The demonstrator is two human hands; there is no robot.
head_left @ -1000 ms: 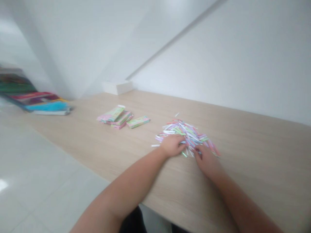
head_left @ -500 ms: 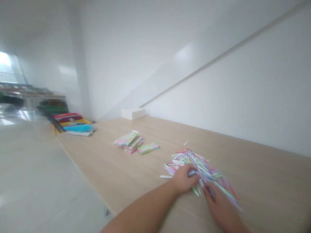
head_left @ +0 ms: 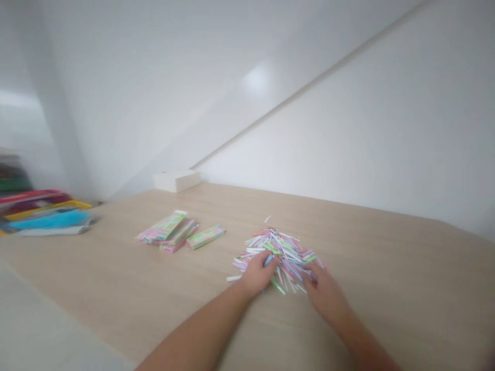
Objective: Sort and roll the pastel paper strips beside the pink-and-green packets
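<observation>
From the head, we look forward and down past our hands (head_left: 258,274), across the bench (head_left: 116,288), toward the wall (head_left: 348,129).

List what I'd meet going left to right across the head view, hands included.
Bright blue item → stack of pink-and-green packets → lone packet → loose white stick → left hand → right hand.
</observation>
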